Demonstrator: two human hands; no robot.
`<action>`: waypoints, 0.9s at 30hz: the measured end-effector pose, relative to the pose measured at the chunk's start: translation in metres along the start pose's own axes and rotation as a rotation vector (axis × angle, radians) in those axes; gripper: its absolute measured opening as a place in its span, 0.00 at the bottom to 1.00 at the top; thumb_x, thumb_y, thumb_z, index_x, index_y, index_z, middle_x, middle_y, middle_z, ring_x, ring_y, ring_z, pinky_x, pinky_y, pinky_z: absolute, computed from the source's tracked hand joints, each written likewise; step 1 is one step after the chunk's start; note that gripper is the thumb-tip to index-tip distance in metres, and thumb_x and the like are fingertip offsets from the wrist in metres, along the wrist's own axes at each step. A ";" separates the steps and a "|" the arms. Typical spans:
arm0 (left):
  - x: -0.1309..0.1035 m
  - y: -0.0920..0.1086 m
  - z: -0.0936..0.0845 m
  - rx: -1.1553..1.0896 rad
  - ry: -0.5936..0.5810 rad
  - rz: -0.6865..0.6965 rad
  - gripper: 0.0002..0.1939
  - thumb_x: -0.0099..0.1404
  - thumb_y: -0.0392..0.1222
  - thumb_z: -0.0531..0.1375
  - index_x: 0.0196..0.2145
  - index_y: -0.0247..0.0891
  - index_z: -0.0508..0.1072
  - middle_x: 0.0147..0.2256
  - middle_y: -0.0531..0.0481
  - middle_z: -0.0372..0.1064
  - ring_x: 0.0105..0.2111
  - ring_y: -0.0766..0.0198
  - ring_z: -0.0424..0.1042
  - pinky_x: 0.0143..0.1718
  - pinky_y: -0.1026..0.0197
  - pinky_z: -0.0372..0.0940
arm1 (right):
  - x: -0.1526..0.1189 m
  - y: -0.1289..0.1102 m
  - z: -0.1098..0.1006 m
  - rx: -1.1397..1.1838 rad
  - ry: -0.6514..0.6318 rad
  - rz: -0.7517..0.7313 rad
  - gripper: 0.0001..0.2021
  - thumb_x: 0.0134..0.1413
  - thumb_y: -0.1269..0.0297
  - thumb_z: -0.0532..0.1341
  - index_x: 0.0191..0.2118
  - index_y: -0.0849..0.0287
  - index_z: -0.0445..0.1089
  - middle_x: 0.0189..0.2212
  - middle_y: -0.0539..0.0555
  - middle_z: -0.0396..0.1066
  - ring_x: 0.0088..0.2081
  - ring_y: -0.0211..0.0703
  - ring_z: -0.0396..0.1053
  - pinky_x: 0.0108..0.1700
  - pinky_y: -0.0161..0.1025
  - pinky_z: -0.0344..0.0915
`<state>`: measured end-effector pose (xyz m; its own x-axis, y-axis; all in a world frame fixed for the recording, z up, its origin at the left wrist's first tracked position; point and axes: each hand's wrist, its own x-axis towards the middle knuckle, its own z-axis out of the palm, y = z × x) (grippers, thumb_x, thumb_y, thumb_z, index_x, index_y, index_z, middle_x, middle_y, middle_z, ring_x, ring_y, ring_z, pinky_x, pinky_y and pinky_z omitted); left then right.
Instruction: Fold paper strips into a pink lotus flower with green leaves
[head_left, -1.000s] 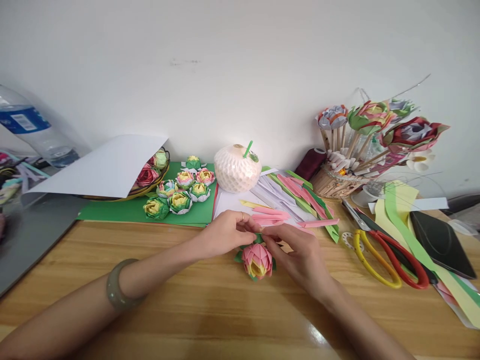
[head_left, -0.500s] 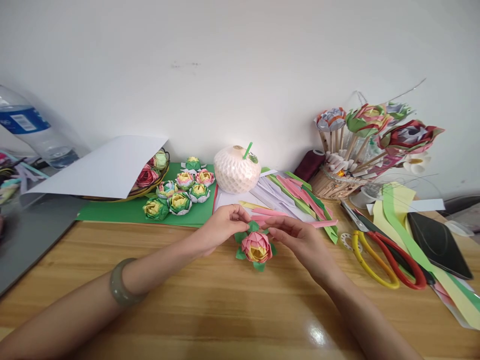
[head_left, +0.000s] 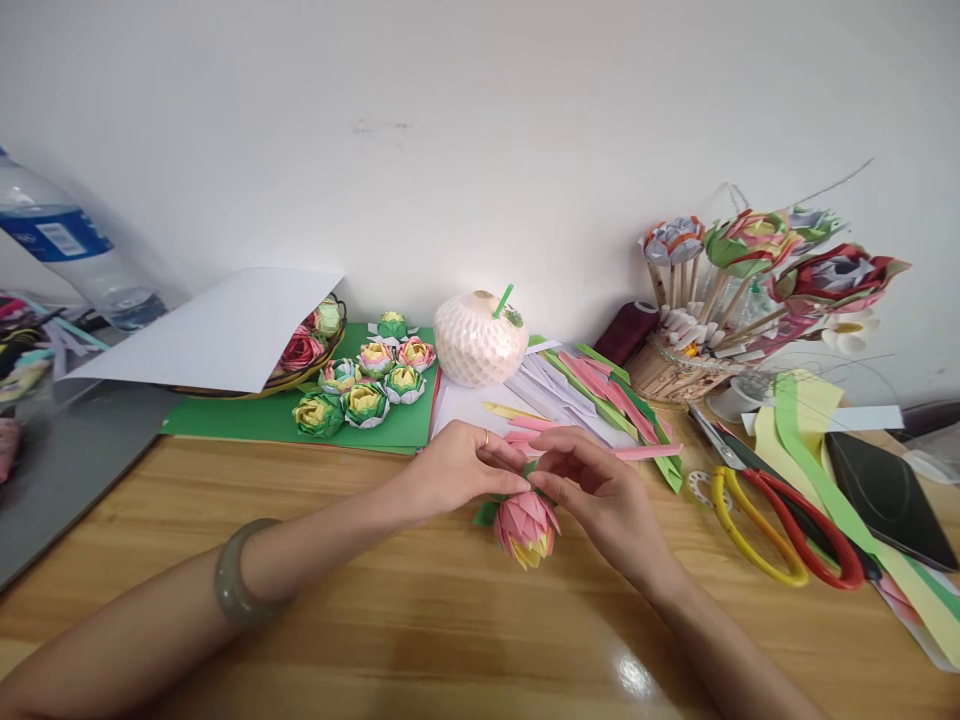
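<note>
A folded paper flower with pink outer petals, a yellow centre and green leaves hangs between my hands, its opening tipped down toward me. My left hand, with a ring and a bracelet on that arm, pinches the green part at the flower's back. From the other side my right hand closes thumb and fingers on the same green part. Their fingertips nearly meet and hide most of the leaves. One green leaf shows at the flower's left.
Several small paper flowers sit on green card. Behind are a white textured lamp-like ornament and paper strips. At right lie scissors and a black flat object, before a basket of flowers. A bottle leans at left.
The flower has tipped forward, so its pink outer petals face me more and its yellow centre points down. My fingertips have come closer together over the green leaves.
</note>
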<state>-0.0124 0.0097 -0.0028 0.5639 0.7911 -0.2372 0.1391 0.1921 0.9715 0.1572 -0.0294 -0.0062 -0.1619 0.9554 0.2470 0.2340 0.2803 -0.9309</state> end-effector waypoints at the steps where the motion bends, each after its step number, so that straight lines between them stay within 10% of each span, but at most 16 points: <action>1: -0.002 0.002 0.002 0.019 0.019 0.016 0.09 0.46 0.37 0.64 0.28 0.35 0.76 0.31 0.49 0.76 0.33 0.62 0.72 0.36 0.62 0.64 | 0.000 -0.001 0.000 -0.044 0.018 -0.036 0.08 0.49 0.67 0.62 0.39 0.55 0.70 0.36 0.53 0.69 0.32 0.39 0.68 0.35 0.38 0.68; 17: -0.017 0.003 0.012 0.576 0.328 0.322 0.10 0.55 0.37 0.59 0.35 0.42 0.77 0.34 0.49 0.75 0.35 0.60 0.72 0.40 0.59 0.64 | -0.009 -0.003 0.004 -0.533 0.195 -0.468 0.10 0.50 0.74 0.60 0.38 0.54 0.73 0.30 0.55 0.72 0.32 0.43 0.70 0.32 0.40 0.68; 27: -0.015 0.010 0.010 0.222 0.185 0.281 0.04 0.56 0.36 0.58 0.24 0.37 0.71 0.23 0.52 0.71 0.27 0.64 0.71 0.34 0.60 0.65 | -0.005 -0.004 0.000 -0.342 0.105 -0.200 0.02 0.52 0.67 0.60 0.30 0.57 0.68 0.27 0.53 0.71 0.32 0.43 0.69 0.35 0.39 0.67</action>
<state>-0.0119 -0.0061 0.0102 0.4517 0.8900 0.0618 0.1839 -0.1606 0.9697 0.1572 -0.0354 -0.0032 -0.1421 0.8781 0.4569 0.5160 0.4596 -0.7228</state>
